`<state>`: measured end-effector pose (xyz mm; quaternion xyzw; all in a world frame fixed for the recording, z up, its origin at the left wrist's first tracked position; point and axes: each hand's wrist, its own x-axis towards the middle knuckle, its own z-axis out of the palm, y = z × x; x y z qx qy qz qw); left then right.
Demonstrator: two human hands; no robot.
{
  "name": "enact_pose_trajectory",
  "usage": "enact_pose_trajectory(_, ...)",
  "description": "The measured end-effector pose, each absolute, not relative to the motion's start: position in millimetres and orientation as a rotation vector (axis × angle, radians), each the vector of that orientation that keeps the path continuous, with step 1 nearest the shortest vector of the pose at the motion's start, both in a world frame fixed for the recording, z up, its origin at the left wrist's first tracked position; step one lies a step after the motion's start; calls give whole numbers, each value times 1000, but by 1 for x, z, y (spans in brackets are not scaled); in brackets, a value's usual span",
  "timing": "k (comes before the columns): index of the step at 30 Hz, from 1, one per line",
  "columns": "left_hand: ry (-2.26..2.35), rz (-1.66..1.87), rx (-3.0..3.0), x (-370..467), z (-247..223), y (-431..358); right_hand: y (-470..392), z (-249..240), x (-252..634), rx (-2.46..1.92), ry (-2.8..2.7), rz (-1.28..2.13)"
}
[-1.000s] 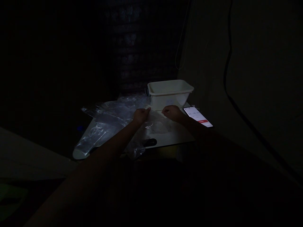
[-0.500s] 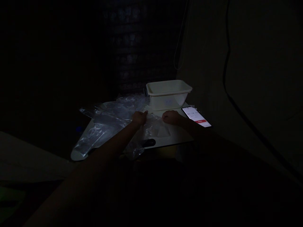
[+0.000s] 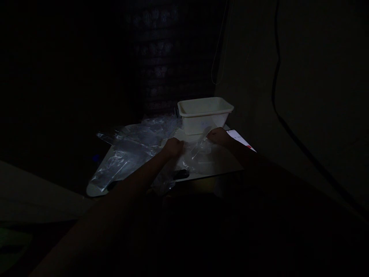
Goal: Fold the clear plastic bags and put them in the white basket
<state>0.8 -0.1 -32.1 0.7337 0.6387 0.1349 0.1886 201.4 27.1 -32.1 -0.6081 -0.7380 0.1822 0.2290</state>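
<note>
The scene is very dark. A clear plastic bag is stretched between my two hands over a small white table. My left hand pinches its left edge with closed fingers. My right hand grips its right edge, lifted a little above the table, just in front of a white plastic tub. A heap of more clear plastic bags lies to the left of my left hand.
A lit phone lies on the table's right side, partly hidden by my right wrist. A dark flat object sits at the table's front edge. A dark wall with a hanging cable rises on the right.
My right hand has moved up and to the right, lifting the bag's edge and now covering part of the phone. My left hand has stayed almost where it was.
</note>
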Motion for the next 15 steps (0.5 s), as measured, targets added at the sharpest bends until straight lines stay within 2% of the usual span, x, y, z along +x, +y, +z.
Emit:
enact_pose_trajectory(3,1583,384,2491,-4,-37,2,26,-32,202,-1694,-2122,371)
enact_pose_trajectory(8,1259,269,2795,1,-46,0,26,-34,201,-1752,-2180,265)
enact_pose_trajectory(11,1273,247,2819,10,-44,-4,26,-35,200,-1764,-2220,272)
enact_pose_trajectory(15,1456,449,2609,21,-39,-5,27,-35,199,-1732,-2246,306)
